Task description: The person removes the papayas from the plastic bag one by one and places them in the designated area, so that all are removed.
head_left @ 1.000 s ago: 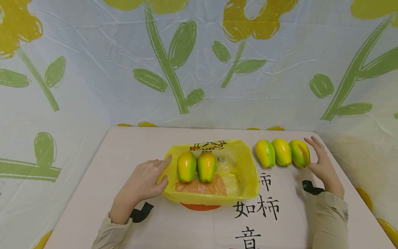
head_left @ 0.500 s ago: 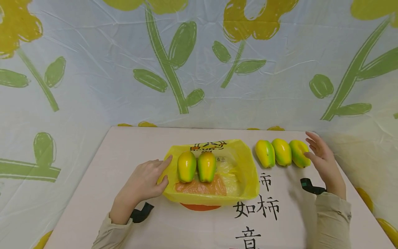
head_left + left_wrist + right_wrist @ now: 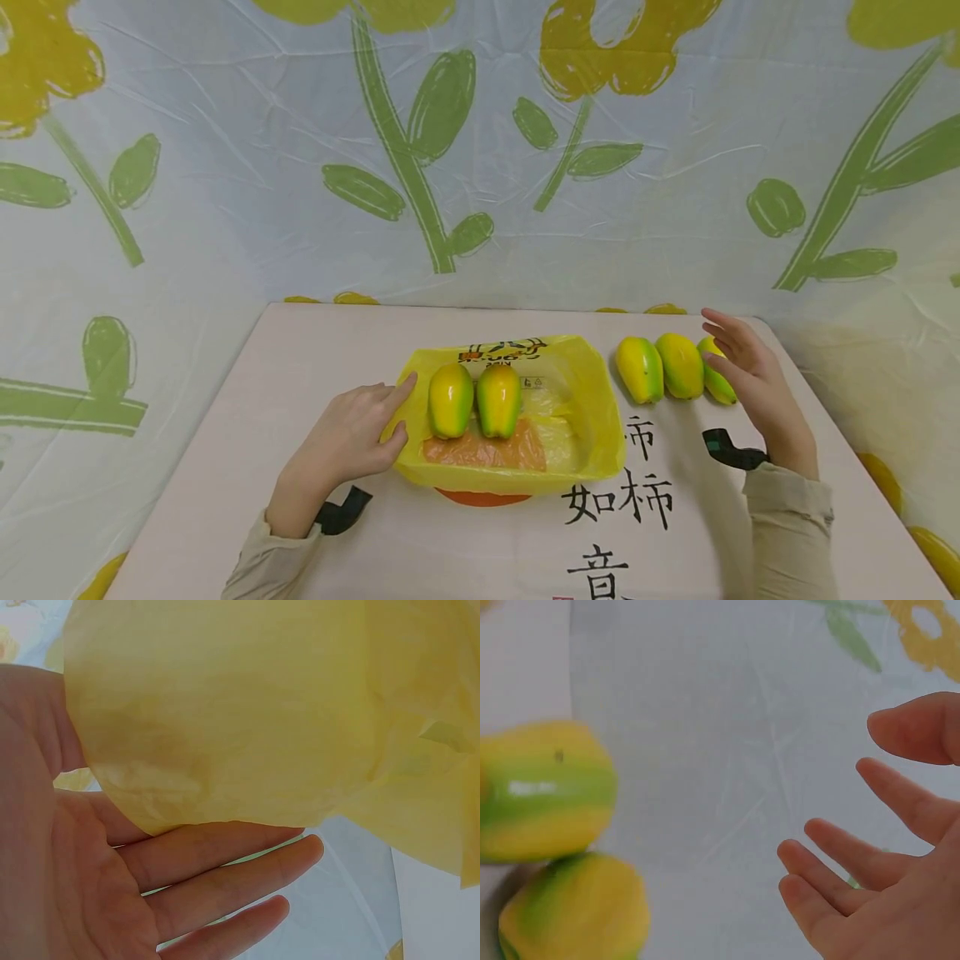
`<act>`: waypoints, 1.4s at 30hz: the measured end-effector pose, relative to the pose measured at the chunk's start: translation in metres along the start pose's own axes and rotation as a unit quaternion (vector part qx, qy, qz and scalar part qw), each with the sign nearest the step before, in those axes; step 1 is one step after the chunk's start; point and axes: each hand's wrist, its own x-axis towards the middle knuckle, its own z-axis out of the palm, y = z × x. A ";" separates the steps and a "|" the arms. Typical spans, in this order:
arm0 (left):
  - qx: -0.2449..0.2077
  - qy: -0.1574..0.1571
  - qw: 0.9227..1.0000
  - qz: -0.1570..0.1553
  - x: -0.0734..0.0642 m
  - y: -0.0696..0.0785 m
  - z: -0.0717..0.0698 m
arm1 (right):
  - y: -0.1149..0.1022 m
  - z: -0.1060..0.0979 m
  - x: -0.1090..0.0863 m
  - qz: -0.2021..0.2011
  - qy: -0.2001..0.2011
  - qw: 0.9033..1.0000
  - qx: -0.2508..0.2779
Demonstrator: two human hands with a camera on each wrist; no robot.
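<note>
- Change: right hand (image 3: 757,387), right of the yellow bag (image 3: 602,412), has shifted inward toward it over the last second, from the outer side of the end fruit (image 3: 718,387) to in front of it, now partly hiding it in the head view.
- Right grip: wide, thumb apart from fingers, holds nothing; right wrist view shows a gap to the fruits in sight there.
- Left hand (image 3: 352,433): at the bag's left side, same pose as a second ago; fingers straight, against the film, thumb spread, no pinch seen.
- Inside the bag, unmoved: left inner fruit (image 3: 451,402) and right inner fruit (image 3: 498,402), side by side.
- Right of the bag, on the table (image 3: 330,350), unmoved: near fruit (image 3: 640,370), middle fruit (image 3: 680,367), end fruit, in a row.
- Meaning, my judgement: only the hand's position changed; count stays two in the bag, three beside it, so no progress in this second.
</note>
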 end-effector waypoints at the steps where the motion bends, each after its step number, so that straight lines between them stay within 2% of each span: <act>1: 0.002 0.002 1.000 0.002 0.000 0.000 0.001 | -0.003 0.002 0.000 0.004 -0.002 1.000 0.008; 7: -0.005 0.000 1.000 0.004 0.002 0.000 0.002 | -0.029 0.016 0.001 0.016 -0.020 0.999 0.047; 12: -0.011 -0.001 1.000 0.003 0.003 -0.001 0.001 | -0.046 0.031 0.002 -0.005 -0.040 0.999 0.032; 17: -0.009 -0.001 1.000 0.002 0.003 -0.002 0.002 | -0.071 0.049 0.001 -0.028 -0.030 0.998 -0.051; 22: -0.004 0.013 1.000 0.002 0.002 -0.002 0.004 | -0.097 0.068 0.004 -0.041 -0.042 0.990 -0.126; 30: -0.004 0.032 0.999 0.008 0.003 0.001 0.006 | -0.127 0.087 0.020 -0.048 -0.112 0.974 -0.188; 36: -0.017 0.017 1.000 0.003 0.004 0.001 0.006 | -0.144 0.106 0.032 -0.054 -0.194 0.952 -0.230; 42: -0.018 0.015 1.000 0.000 0.005 0.001 0.005 | -0.154 0.127 0.045 -0.065 -0.253 0.924 -0.278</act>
